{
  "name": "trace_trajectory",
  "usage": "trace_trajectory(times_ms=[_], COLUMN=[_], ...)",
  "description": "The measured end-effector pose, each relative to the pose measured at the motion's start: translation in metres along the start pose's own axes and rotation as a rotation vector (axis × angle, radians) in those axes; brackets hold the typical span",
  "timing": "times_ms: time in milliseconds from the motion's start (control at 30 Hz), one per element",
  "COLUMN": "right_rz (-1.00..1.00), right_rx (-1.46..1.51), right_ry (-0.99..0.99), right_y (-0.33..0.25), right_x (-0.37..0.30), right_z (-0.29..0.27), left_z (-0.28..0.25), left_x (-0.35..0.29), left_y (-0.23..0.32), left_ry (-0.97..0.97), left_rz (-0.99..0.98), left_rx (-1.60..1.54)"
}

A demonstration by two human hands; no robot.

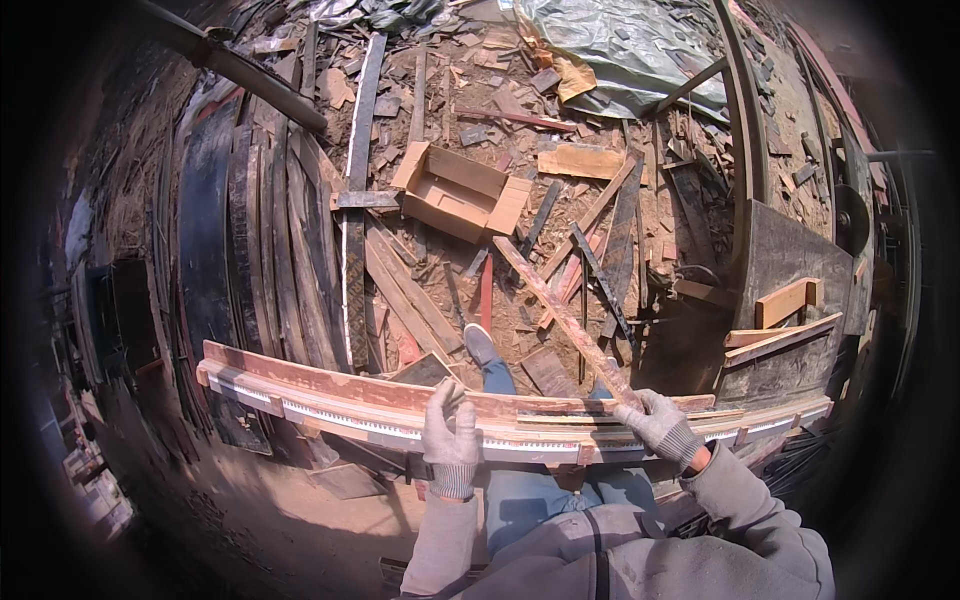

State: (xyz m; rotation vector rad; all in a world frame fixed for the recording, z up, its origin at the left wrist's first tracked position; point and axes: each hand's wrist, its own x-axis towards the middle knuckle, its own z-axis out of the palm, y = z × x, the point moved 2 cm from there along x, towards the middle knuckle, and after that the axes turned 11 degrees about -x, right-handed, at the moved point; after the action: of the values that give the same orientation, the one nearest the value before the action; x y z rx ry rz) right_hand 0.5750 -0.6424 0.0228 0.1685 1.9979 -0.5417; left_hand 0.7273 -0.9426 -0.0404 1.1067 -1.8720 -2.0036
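A long wooden board rail (350,385) with a white measuring scale (350,420) along its near side runs across in front of me. My right hand (655,422), in a light grey knit glove, is closed around the near end of a narrow wooden strip (560,310). The strip slants away to the far left, its far end beside an open cardboard box (462,192). Over the middle of the rail is my left hand (450,430), also gloved, fingers pointing up and the thumb apart. Nothing shows in it; whether it touches the rail I cannot tell.
Scrap wood and chips litter the ground. Long weathered planks (285,240) lie stacked at left. A metal post (745,120) rises at right, near a dark panel (795,250) bearing short wood pieces (785,305). A silvery-green tarp (640,55) spreads at the back.
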Motion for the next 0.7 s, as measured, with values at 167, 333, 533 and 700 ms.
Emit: trace_trajectory(times_ms=[167, 333, 533, 700], right_rz=[0.19, 0.317, -0.159, -0.062], right_rx=[0.084, 0.222, 0.095, 0.402], right_ry=[-0.189, -0.254, 0.085, 0.325], right_y=[-0.062, -0.133, -0.199, -0.205], right_x=[0.157, 0.288, 0.331, 0.326], right_z=[0.031, 0.086, 0.049, -0.017], left_z=[-0.083, -0.09, -0.074, -0.059], left_x=[0.04, 0.063, 0.078, 0.084], left_y=[-0.009, -0.037, -0.053, -0.049], left_ry=[0.074, -0.008, 0.002, 0.055], left_rz=[0.304, 0.399, 0.382, 0.43], left_rx=[0.63, 0.766, 0.8, 0.848])
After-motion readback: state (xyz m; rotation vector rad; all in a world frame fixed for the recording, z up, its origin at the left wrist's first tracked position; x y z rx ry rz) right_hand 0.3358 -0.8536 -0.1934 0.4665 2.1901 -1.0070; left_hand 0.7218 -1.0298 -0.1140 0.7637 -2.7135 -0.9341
